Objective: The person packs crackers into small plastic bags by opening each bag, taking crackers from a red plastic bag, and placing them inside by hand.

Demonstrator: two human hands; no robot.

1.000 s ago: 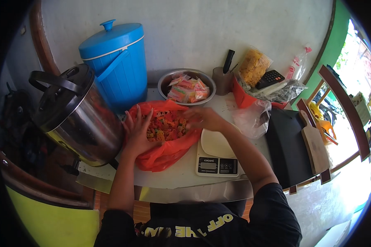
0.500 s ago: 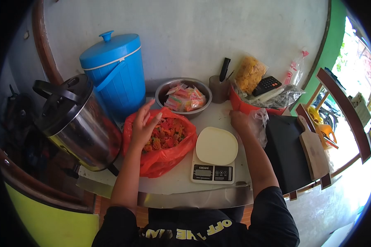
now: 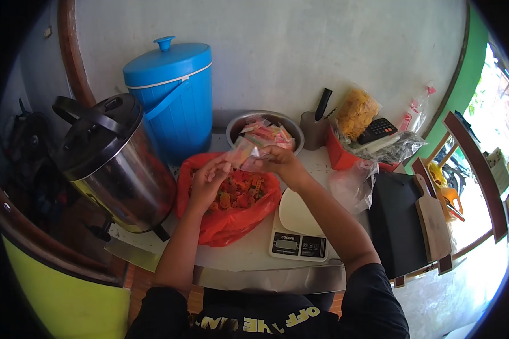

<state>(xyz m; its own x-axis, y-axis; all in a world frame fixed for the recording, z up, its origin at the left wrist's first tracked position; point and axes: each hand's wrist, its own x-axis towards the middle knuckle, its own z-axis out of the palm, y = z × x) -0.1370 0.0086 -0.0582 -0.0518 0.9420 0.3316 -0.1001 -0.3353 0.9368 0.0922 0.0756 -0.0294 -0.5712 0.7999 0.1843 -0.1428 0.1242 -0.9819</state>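
While my left hand (image 3: 207, 179) and right hand (image 3: 283, 164) pinch a clear plastic packet (image 3: 242, 151) over the red plastic bag (image 3: 227, 227), I judge it unfinished: bagged portions (image 3: 272, 134) heap the metal bowl (image 3: 299, 134); colorful pieces (image 3: 242, 192) lie loose.

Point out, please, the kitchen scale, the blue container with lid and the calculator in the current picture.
Kitchen scale (image 3: 297, 246): head view, the point lies on its front control panel.
Blue container (image 3: 181, 121): head view, on its side wall.
Calculator (image 3: 377, 130): head view, on its keys.
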